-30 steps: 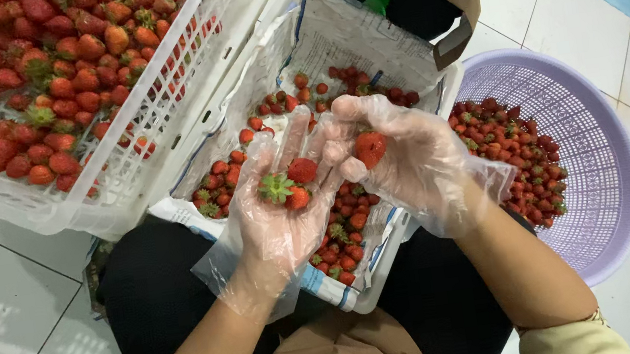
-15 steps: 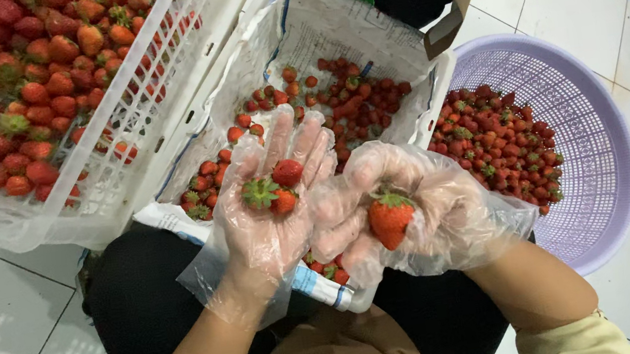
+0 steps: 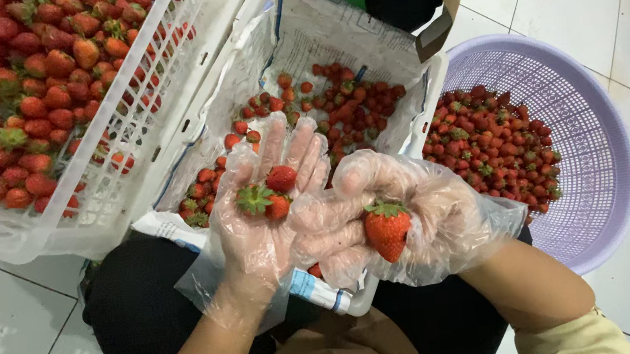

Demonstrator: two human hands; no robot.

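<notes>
Lowered and turned palm-up since the earlier frame: right hand [image 3: 411, 225], clear-gloved, fingers curled around one large strawberry [image 3: 387, 229] resting in palm, green cap up. Held flat and unclenched just beside it: left hand [image 3: 270, 207], two small strawberries [image 3: 273, 195] on palm. Below both: lined white crate [image 3: 362, 41]. At right: lilac basket [image 3: 612, 154] of berries.

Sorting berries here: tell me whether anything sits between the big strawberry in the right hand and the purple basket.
Nothing visible does. The big strawberry lies in the right hand, and the purple basket stands just beyond that hand, its top open.
</notes>
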